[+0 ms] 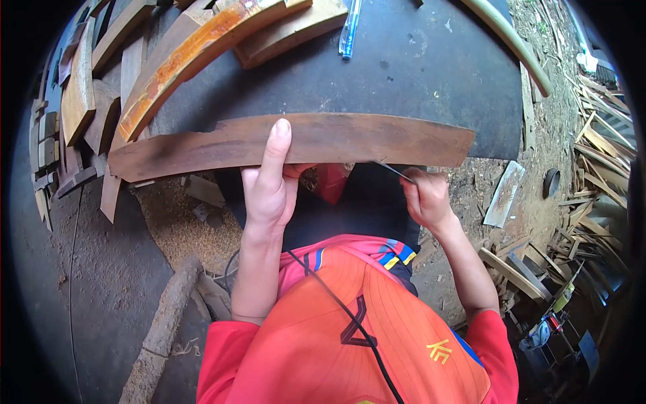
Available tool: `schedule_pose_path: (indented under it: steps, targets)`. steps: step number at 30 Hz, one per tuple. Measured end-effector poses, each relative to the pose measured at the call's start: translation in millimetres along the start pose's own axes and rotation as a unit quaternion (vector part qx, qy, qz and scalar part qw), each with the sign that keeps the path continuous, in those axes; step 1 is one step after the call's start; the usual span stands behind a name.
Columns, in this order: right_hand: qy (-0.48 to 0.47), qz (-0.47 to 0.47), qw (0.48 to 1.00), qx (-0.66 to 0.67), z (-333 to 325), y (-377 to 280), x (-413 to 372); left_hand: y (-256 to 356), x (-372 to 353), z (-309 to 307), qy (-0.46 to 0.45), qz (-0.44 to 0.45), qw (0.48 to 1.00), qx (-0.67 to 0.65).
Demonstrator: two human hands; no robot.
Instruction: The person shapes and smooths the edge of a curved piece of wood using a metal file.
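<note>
A long, slightly curved brown wooden board (350, 138) lies crosswise in front of me, over the near edge of the dark tabletop (431, 74). My left hand (270, 178) grips its lower edge left of the middle, the thumb lying up across its face and the other fingers hidden behind it. In my closed right hand (427, 195) is a thin, dark, pointed tool (393, 171), whose tip touches the board's lower edge right of the middle. What kind of tool it is, I cannot tell.
Curved wood pieces (182, 64) are piled at the upper left. A blue pen (349, 34) lies on the tabletop, with a curved pale pole (515, 44) at its right. Scrap wood (599, 175) is heaped far right; a log (161, 330) stands lower left.
</note>
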State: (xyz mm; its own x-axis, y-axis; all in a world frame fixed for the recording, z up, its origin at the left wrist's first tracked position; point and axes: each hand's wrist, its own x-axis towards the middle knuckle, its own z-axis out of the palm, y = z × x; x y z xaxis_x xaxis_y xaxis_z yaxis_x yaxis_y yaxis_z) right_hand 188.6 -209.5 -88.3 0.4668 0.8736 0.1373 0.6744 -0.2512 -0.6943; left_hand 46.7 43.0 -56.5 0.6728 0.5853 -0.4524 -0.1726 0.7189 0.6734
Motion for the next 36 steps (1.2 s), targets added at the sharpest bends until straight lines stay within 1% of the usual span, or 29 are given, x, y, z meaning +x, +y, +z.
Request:
schedule_pose_path:
  steps: [1, 4, 5, 8, 9, 11, 14, 15, 17, 18, 20, 22, 24, 25, 27, 28, 29, 30, 32, 33, 35, 36]
  targets:
    - [-0.027, 0.028, 0.999, 0.022, -1, -3, -6, 2, 0, 2, 0.003, -0.001, 1.0, -0.003]
    - [-0.005, 0.028, 0.999, -0.027, 2, 18, -7, 1, 3, 3, -0.003, 0.008, 1.0, 0.008]
    - [0.081, -0.037, 0.995, -0.055, 4, 27, 2, 1, 4, 2, -0.003, 0.013, 1.0, 0.015]
    - [0.008, -0.022, 0.998, -0.065, -15, 21, -1, 3, 2, -1, -0.007, -0.005, 1.0, 0.013]
    - [-0.008, -0.011, 0.999, -0.051, -15, 21, -9, 2, 1, 0, 0.023, -0.005, 0.999, 0.025]
    - [-0.033, 0.003, 0.999, -0.029, -14, 26, -13, 2, 2, 3, 0.026, 0.001, 0.999, 0.027]
    - [0.053, -0.038, 0.995, -0.077, -8, 22, 6, 3, 4, 8, 0.05, -0.007, 0.999, 0.001]
    - [0.035, -0.037, 0.996, -0.07, -11, 21, 4, 2, 3, 8, 0.063, -0.014, 0.998, -0.012]
    - [-0.001, -0.038, 0.998, -0.055, -15, 16, 0, 0, 2, 2, 0.042, -0.007, 0.999, 0.006]
    - [-0.004, -0.022, 0.999, -0.049, -12, 22, -8, 0, 1, -1, 0.029, -0.001, 0.999, 0.015]
    - [-0.006, 0.009, 0.999, -0.042, -4, 41, -29, 1, 0, -2, 0.013, -0.006, 1.0, 0.012]
    - [0.003, -0.023, 0.999, -0.047, -6, 24, -5, 1, 4, -3, 0.01, -0.006, 1.0, 0.014]
    - [0.008, -0.035, 0.998, -0.056, -7, -6, 19, 3, 1, -4, 0.018, -0.024, 0.999, 0.027]
    - [-0.011, -0.027, 0.999, -0.035, -6, -5, 19, 4, 0, 0, 0.026, -0.021, 0.999, 0.027]
    - [0.01, -0.021, 0.999, -0.028, -1, 24, -2, 3, 0, 1, 0.035, -0.014, 0.999, 0.004]
    - [0.02, -0.021, 0.999, -0.025, -2, 30, 2, 2, 2, 1, 0.039, -0.008, 0.999, -0.008]
    - [0.022, -0.032, 0.999, -0.019, -5, 27, 2, 1, 2, -1, 0.016, 0.006, 1.0, -0.006]
    - [0.01, -0.023, 1.0, -0.011, -5, 21, 12, 1, 5, -3, 0.012, 0.005, 1.0, -0.009]
    - [-0.019, 0.015, 1.0, 0.007, -2, 4, 16, 1, 4, -5, 0.009, -0.017, 1.0, -0.014]
    - [-0.011, -0.021, 1.0, 0.001, -1, 3, 19, 6, 1, 6, 0.016, -0.013, 0.999, 0.037]
    - [0.003, -0.018, 1.0, 0.015, 8, 21, 0, 5, 2, 4, 0.027, -0.007, 0.999, 0.028]
    - [0.01, -0.018, 1.0, 0.019, 6, 21, 4, 3, 3, 2, 0.03, -0.002, 0.999, 0.021]
